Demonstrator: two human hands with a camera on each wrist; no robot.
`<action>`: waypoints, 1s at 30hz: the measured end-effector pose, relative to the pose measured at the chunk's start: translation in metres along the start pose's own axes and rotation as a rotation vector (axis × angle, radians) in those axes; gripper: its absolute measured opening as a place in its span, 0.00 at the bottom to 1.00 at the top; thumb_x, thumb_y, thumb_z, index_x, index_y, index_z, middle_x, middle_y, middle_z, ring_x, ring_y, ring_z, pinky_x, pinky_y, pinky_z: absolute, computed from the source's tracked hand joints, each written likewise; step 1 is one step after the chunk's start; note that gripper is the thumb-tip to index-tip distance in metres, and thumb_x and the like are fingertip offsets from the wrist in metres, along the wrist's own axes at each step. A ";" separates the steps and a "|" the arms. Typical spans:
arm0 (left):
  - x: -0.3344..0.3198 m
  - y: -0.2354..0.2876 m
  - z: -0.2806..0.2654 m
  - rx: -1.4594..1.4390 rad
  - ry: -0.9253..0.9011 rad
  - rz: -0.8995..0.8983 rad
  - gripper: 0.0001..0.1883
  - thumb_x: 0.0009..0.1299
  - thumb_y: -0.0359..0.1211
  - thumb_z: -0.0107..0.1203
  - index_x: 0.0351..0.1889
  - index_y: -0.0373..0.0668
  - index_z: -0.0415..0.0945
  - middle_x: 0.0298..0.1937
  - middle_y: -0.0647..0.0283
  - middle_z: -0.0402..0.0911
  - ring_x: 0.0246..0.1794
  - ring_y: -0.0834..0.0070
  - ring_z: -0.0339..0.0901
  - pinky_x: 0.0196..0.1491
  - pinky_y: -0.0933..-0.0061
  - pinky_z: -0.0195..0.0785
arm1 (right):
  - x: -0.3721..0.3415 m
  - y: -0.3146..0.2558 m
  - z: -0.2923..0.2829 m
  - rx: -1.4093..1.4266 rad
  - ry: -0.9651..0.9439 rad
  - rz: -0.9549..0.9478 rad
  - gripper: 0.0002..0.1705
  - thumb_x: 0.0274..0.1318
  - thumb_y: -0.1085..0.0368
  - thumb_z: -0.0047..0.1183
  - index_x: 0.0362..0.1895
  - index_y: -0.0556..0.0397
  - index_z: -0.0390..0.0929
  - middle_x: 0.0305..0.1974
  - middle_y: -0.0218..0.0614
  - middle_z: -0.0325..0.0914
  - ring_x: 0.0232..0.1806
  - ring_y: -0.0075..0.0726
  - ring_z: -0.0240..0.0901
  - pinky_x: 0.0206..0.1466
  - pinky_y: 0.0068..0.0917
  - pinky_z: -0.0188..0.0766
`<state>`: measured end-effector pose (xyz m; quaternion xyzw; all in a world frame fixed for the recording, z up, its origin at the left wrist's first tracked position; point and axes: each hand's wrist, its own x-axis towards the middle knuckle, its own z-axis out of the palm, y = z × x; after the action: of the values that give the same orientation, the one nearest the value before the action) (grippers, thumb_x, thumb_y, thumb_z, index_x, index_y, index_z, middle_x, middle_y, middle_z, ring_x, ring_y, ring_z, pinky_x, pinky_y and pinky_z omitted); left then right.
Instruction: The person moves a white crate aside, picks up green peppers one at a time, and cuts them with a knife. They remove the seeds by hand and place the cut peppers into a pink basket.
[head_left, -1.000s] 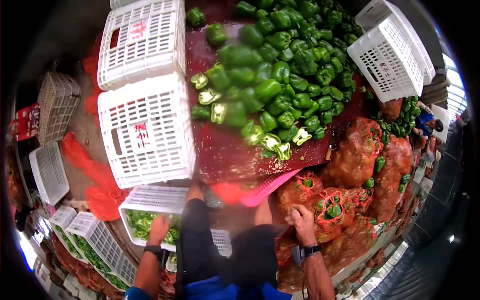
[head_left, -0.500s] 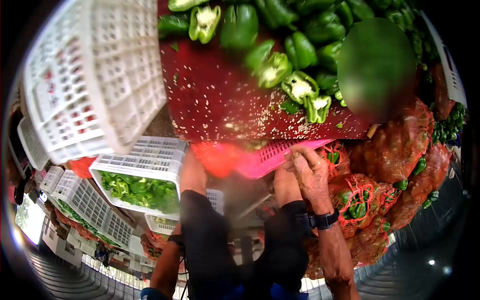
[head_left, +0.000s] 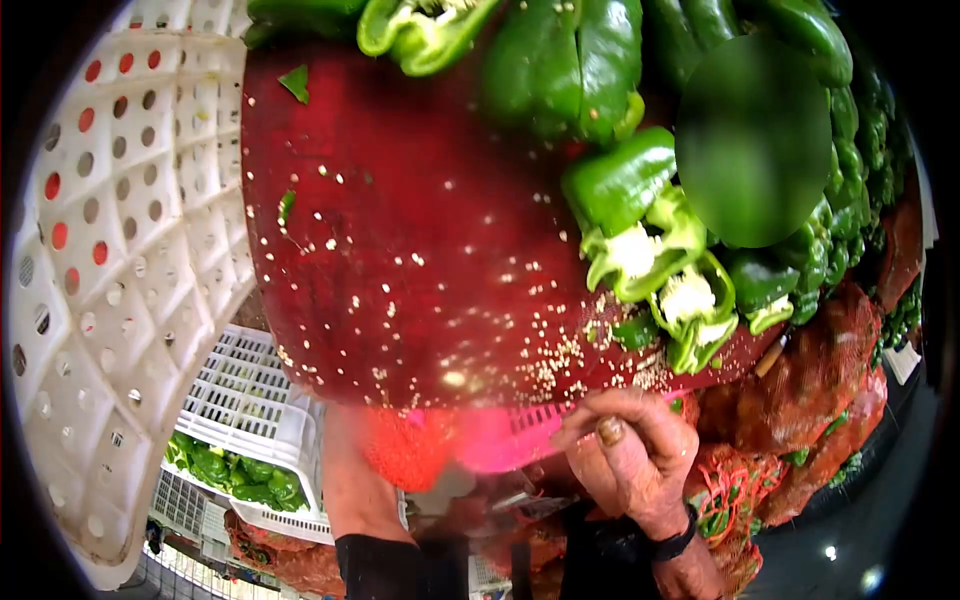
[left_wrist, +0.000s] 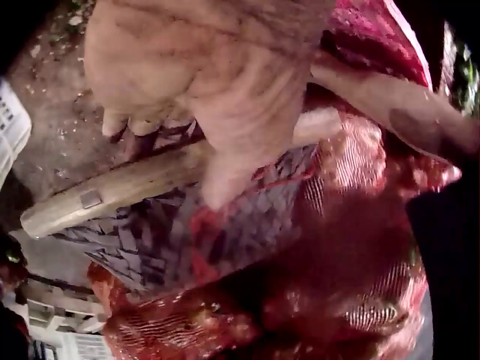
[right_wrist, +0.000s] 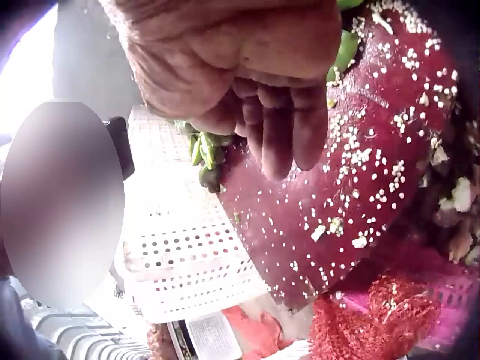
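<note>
In the left wrist view, my left hand (left_wrist: 202,82) grips a wooden bar (left_wrist: 112,187) above a grey woven surface (left_wrist: 150,240); the head view does not show this hand. Loosely bent, the fingers of my right hand (head_left: 635,455) hold nothing beside the near edge of the dark red tabletop (head_left: 400,200). The right wrist view shows the same hand (right_wrist: 240,75) over the seed-strewn red surface (right_wrist: 322,202). Cut green peppers (head_left: 635,255) lie near that edge, with whole green peppers (head_left: 560,70) behind them. A pink basket (head_left: 510,435) is below the edge.
A large white crate (head_left: 130,200) stands at the left. Under it is a white basket (head_left: 250,400) of cut peppers (head_left: 240,475). Red net sacks (head_left: 790,400) lie at the right, near a small wooden handle (head_left: 772,356). Red netting (head_left: 405,445) hangs by the pink basket.
The head view has come closer to the tabletop, so peppers and crate look larger. My left hand and forearm have left that view. My right hand has moved up to the table edge.
</note>
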<state>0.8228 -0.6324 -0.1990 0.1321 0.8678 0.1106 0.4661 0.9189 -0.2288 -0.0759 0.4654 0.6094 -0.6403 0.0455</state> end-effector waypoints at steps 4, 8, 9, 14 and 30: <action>0.023 0.008 -0.013 0.031 0.071 0.030 0.14 0.71 0.26 0.55 0.55 0.36 0.77 0.42 0.56 0.83 0.41 0.65 0.81 0.44 0.66 0.75 | 0.004 -0.015 0.002 0.101 -0.038 -0.055 0.11 0.68 0.71 0.47 0.44 0.65 0.81 0.36 0.48 0.85 0.36 0.38 0.84 0.39 0.30 0.80; 0.059 0.023 -0.032 0.076 0.153 0.086 0.14 0.71 0.27 0.56 0.55 0.36 0.77 0.43 0.55 0.83 0.42 0.64 0.81 0.45 0.65 0.75 | 0.002 -0.010 -0.012 0.139 -0.115 -0.111 0.10 0.69 0.71 0.50 0.48 0.62 0.80 0.40 0.41 0.86 0.41 0.35 0.84 0.44 0.29 0.80; 0.067 0.028 -0.039 0.089 0.177 0.100 0.14 0.71 0.27 0.56 0.55 0.36 0.77 0.43 0.55 0.83 0.42 0.64 0.81 0.45 0.65 0.75 | 0.005 -0.013 -0.023 0.070 -0.188 -0.090 0.10 0.70 0.69 0.51 0.49 0.61 0.81 0.40 0.38 0.85 0.43 0.34 0.83 0.45 0.28 0.79; 0.115 0.051 -0.073 0.157 0.298 0.185 0.14 0.72 0.28 0.56 0.55 0.37 0.77 0.44 0.55 0.83 0.42 0.62 0.81 0.46 0.64 0.75 | 0.000 0.003 -0.036 -0.127 0.080 -0.422 0.14 0.60 0.74 0.57 0.51 0.60 0.82 0.40 0.46 0.83 0.41 0.48 0.82 0.46 0.35 0.80; 0.057 0.089 -0.224 0.295 0.641 0.578 0.15 0.72 0.30 0.59 0.55 0.38 0.78 0.46 0.54 0.83 0.44 0.57 0.81 0.49 0.60 0.76 | -0.045 -0.039 -0.035 -0.210 0.501 -0.850 0.14 0.61 0.63 0.55 0.42 0.61 0.82 0.38 0.50 0.83 0.38 0.51 0.82 0.44 0.41 0.78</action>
<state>0.6159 -0.5451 -0.0940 0.3927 0.9023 0.1467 0.1002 0.9387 -0.2126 -0.0118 0.3084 0.7983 -0.4063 -0.3202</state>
